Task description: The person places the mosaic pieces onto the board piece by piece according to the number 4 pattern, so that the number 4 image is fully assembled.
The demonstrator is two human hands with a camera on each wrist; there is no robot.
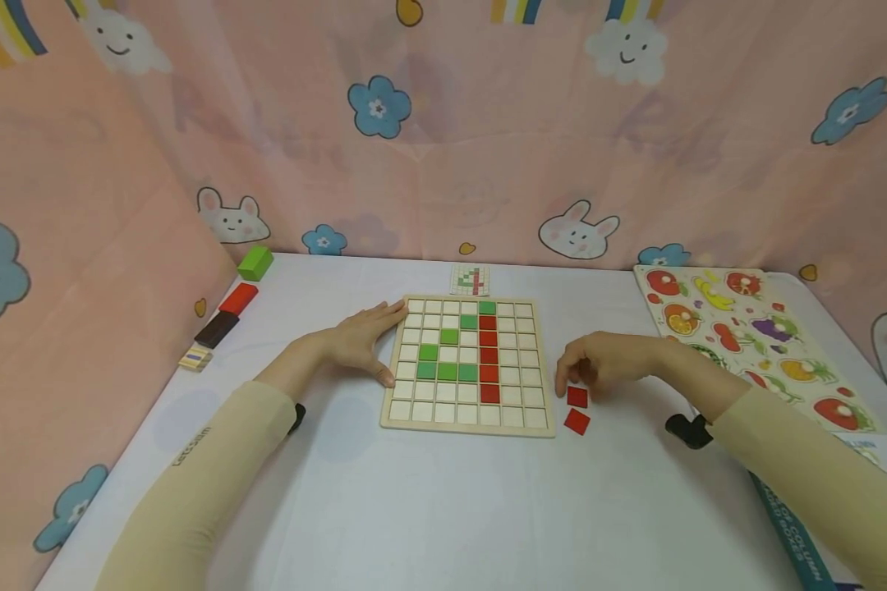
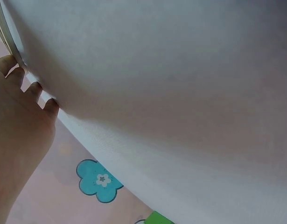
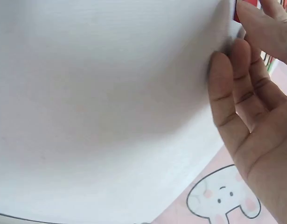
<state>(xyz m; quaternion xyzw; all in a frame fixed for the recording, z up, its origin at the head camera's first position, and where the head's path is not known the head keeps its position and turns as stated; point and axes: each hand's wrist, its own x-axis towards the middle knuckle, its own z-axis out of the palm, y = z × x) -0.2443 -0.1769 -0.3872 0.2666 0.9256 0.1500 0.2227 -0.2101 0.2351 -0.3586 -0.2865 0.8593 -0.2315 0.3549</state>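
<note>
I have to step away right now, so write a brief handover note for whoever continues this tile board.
Left hand: open, flat on the table, touching the left edge of the wooden grid board.
Right hand: fingers curled down onto the upper loose red square tile; grip unclear. A second red tile lies just below.
Done: a red column and green tiles on the board.
Left: two loose red tiles; small pattern card lies behind the board.
</note>
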